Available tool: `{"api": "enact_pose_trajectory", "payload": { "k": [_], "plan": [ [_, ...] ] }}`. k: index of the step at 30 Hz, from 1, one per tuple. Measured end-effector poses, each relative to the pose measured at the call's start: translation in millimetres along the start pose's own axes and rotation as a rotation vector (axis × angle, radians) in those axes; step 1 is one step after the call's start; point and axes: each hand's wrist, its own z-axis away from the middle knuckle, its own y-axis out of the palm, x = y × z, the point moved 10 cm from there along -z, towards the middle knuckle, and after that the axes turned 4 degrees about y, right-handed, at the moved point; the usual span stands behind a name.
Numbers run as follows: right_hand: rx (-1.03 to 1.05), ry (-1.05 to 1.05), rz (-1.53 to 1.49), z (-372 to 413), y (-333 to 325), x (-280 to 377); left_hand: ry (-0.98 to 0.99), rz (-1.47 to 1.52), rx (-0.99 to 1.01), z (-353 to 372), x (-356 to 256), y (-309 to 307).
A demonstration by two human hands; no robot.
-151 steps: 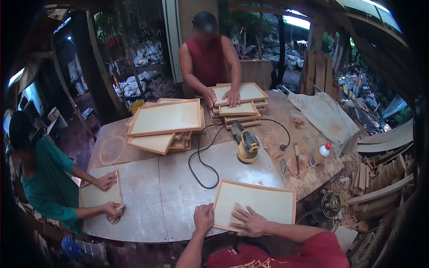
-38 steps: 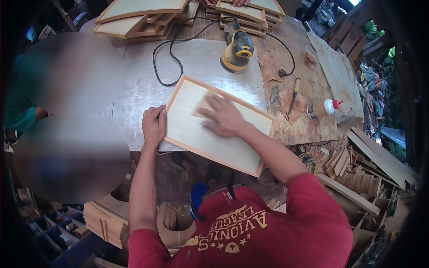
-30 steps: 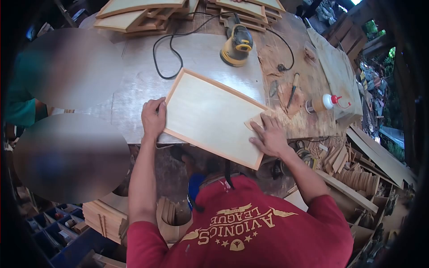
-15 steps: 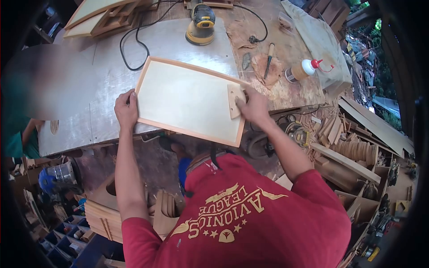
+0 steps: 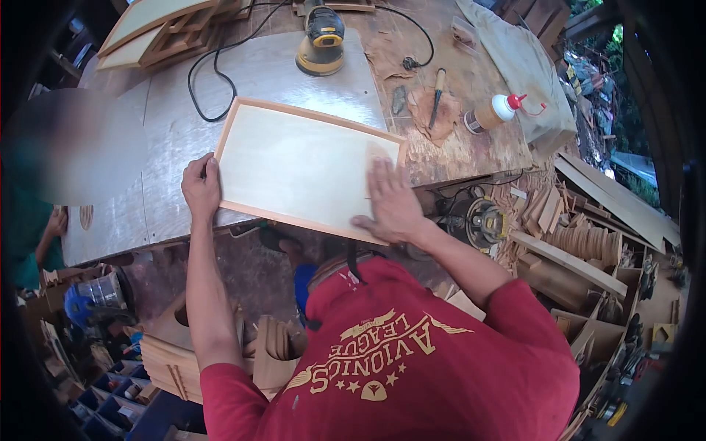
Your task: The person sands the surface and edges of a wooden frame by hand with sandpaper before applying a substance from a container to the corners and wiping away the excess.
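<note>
A shallow rectangular wooden tray [image 5: 294, 173], with a pale flat panel inside a low reddish-brown rim, lies tilted across the near edge of the workbench. My left hand [image 5: 201, 187] is closed on its left rim, the thumb on top. Inside the tray's right end, my right hand [image 5: 393, 202] lies flat, fingers stretched out and thumb spread toward the near rim. A bit of a tan piece, perhaps sandpaper, [image 5: 379, 149] shows just beyond those fingertips; most of it is hidden under the hand.
On the workbench [image 5: 176, 162] stand a yellow-and-black sander [image 5: 321, 48] with a black cord, a chisel-like tool [image 5: 437, 95], a red-capped glue bottle [image 5: 491, 114] and stacked frames [image 5: 158, 37]. A co-worker's hand [image 5: 56, 222] is at the left edge. Wood scraps [image 5: 548, 209] fill the right.
My right hand has moved from gripping the tan holed piece at the right rim to lying flat over the panel, covering most of that piece. My left hand keeps its hold.
</note>
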Motion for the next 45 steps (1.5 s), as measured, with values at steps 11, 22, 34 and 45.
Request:
{"api": "enact_pose_trajectory", "payload": {
  "k": [11,22,34,45],
  "plan": [
    [0.110,0.150,-0.027,-3.4,0.8,-33.3,0.026,0.035,0.019,-4.4,1.2,4.1],
    [-0.122,-0.233,-0.205,-22.5,-13.7,55.0,0.029,0.022,-0.017,-5.5,3.8,3.9],
    [-0.206,-0.475,-0.278,-54.7,-72.2,52.2,0.003,0.037,-0.036,-7.2,3.1,1.5],
    [0.093,-0.221,-0.582,-43.0,-19.5,20.6,0.006,0.044,-0.072,-4.4,3.6,-0.2]
  ]
}}
